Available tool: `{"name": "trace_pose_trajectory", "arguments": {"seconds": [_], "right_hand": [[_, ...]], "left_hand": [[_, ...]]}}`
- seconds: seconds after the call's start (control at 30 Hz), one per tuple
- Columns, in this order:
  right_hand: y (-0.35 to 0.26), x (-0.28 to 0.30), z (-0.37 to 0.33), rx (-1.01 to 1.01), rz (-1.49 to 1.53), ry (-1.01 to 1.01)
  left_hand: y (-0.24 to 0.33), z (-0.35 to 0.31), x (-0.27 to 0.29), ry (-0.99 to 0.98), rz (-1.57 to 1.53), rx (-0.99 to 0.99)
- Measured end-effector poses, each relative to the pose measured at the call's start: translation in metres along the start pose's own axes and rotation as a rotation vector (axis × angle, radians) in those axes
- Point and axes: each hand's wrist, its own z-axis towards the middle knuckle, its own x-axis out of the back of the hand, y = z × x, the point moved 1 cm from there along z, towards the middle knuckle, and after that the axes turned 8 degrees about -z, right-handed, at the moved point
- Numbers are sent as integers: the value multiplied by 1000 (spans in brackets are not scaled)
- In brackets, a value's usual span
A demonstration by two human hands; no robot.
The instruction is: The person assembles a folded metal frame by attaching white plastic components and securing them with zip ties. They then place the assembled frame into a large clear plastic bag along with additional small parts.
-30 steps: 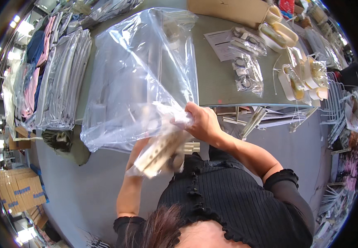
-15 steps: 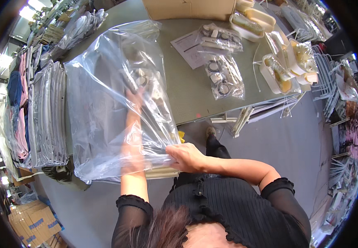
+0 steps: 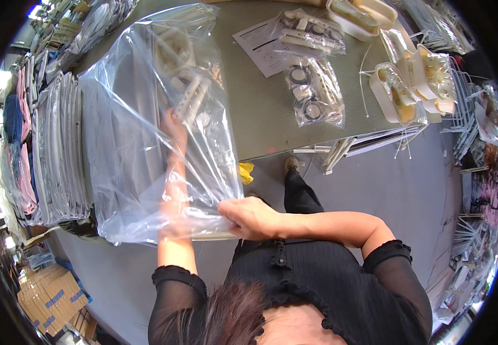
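Observation:
A large clear plastic bag point(image 3: 125, 132) lies along the left part of the table, its mouth toward me. My left arm reaches into it. Through the film my left hand point(image 3: 175, 129) shows beside a pack of hardware point(image 3: 194, 102) with a cream perforated strip and round parts. Glare and film blur its fingers, so its grip on the pack is unclear. My right hand point(image 3: 252, 218) is closed on the bag's edge at the near right corner. Grey panels and other cream parts point(image 3: 174, 52) show inside the bag.
Two clear hardware packs point(image 3: 315, 95) point(image 3: 311, 34) and a printed sheet point(image 3: 260, 54) lie on the table point(image 3: 255, 121). Cream trays point(image 3: 393, 95) stand at the right. Wrapped flat goods point(image 3: 59, 149) stack at the left. White bars point(image 3: 341, 152) lie below the table edge.
My left hand has shifted left inside the bag, and the hardware pack's perforated strip now shows more plainly. My right hand keeps hold of the bag's edge. The view has shifted slightly.

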Motion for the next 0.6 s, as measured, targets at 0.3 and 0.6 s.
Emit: {"name": "trace_pose_trajectory", "arguments": {"seconds": [0.3, 0.6], "right_hand": [[26, 14, 2, -202, 13, 683], [135, -91, -73, -898, 555, 501]], "left_hand": [[107, -194, 73, -483, -947, 399], [-25, -410, 155, -108, -2048, 1336]]}}
